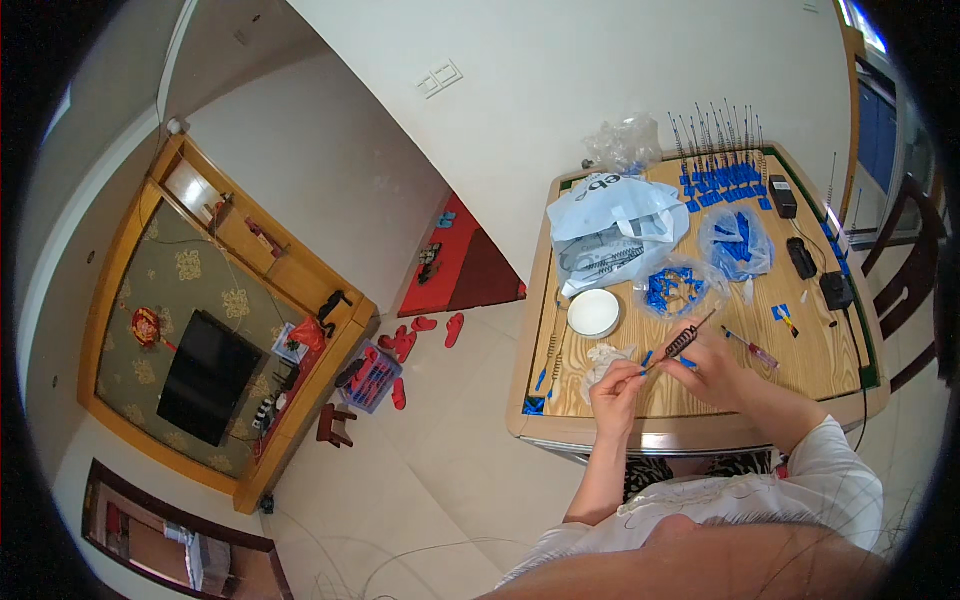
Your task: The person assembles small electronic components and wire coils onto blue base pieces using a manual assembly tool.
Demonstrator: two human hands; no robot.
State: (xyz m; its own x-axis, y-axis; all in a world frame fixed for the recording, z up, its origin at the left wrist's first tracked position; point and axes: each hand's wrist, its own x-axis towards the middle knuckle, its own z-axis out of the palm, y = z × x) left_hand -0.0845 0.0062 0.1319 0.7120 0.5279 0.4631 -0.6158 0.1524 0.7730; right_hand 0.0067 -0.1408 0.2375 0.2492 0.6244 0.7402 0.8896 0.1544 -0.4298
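Both hands pinch one thin rod: our left hand point(615, 388) closes on its lower end, our right hand point(712, 368) closes on the upper part, by the dark coil spring point(681, 342) wound around it. We hold the rod point(672, 349) tilted above the wooden table point(810, 360), near its front edge. A white dish point(594, 313) and bags of blue parts point(672, 288) lie just beyond.

bright daylight | window glare upper right | fisheye-bent, dark rim
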